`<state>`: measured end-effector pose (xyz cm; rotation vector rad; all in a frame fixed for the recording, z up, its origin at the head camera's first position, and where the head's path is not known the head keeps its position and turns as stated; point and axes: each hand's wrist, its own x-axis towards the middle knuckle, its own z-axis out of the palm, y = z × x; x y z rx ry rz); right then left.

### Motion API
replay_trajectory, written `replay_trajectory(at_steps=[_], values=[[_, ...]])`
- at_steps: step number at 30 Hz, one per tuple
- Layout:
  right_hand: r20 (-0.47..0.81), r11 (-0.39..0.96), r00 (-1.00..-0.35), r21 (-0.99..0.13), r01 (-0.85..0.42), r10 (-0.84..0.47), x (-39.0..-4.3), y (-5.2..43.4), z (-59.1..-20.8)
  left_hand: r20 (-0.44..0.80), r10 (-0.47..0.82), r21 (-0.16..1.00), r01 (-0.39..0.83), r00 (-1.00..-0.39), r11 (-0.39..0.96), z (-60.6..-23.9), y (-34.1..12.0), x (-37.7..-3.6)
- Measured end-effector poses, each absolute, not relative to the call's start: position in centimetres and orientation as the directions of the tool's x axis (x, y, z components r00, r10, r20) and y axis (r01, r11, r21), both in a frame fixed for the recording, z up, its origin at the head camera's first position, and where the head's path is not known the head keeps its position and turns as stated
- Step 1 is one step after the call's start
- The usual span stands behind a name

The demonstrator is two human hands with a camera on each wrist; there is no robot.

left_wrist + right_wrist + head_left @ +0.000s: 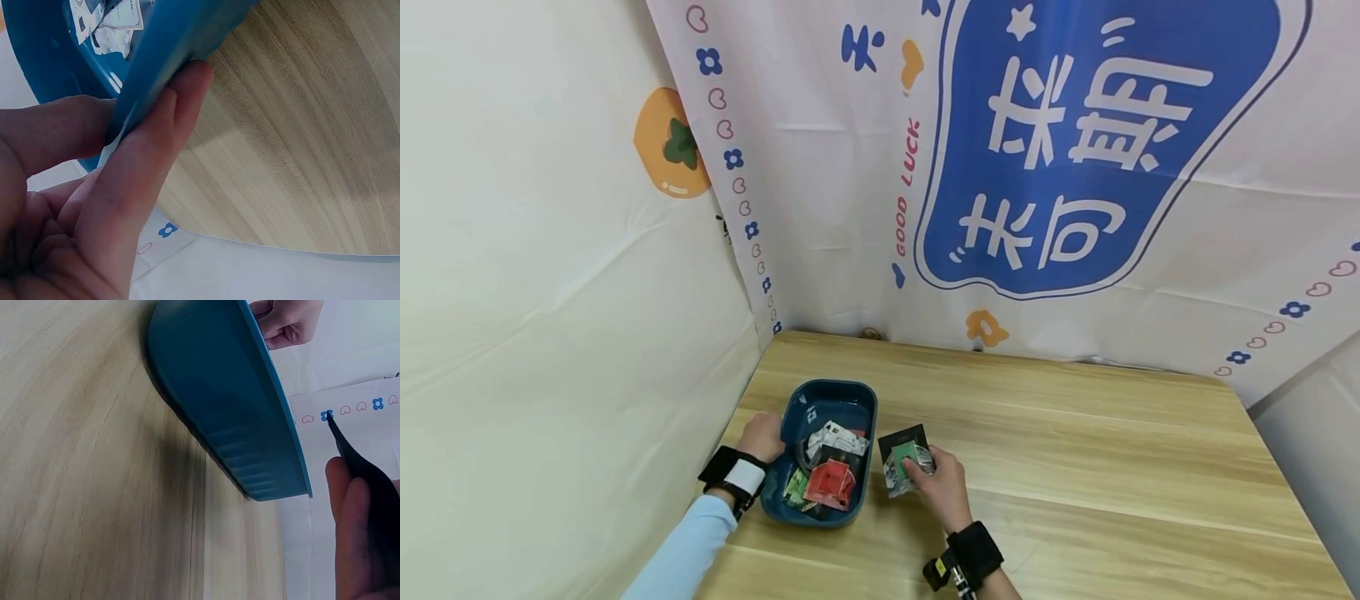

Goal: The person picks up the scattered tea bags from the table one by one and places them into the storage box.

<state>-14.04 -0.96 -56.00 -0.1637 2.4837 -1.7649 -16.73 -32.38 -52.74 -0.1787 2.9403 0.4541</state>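
Note:
A dark blue rectangular plastic basin [871, 410] stands on the left part of the table. My left hand [762, 437] grips its left rim; in the left wrist view the thumb is inside and the fingers [159, 134] are outside the wall. Just right of the basin, my right hand [946, 487] holds a few small flat packets [904, 454], black, green and patterned, with the thumb on top. The right wrist view shows the black packet [369, 481] edge-on in the fingers, beside the basin's outer wall [212, 394]. What the packets contain cannot be told.
Inside the basin lie several small packets: a red packet [830, 483], a green packet [795, 490] and white printed packets [838, 437]. The wood-grain table [1097, 467] stretches to the right. A printed cloth [850, 275] hangs behind it, and a white sheet [572, 333] borders the left.

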Motion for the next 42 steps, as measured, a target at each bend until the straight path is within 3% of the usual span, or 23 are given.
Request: replay_trajectory(at_steps=[42], values=[[0.052,0.277,-0.970,-0.954,-0.118,-0.237,-14.9,-4.2,-55.0,-0.136,-0.100,0.307,-0.138,-0.986,0.942,-52.6,-32.3,-16.4]])
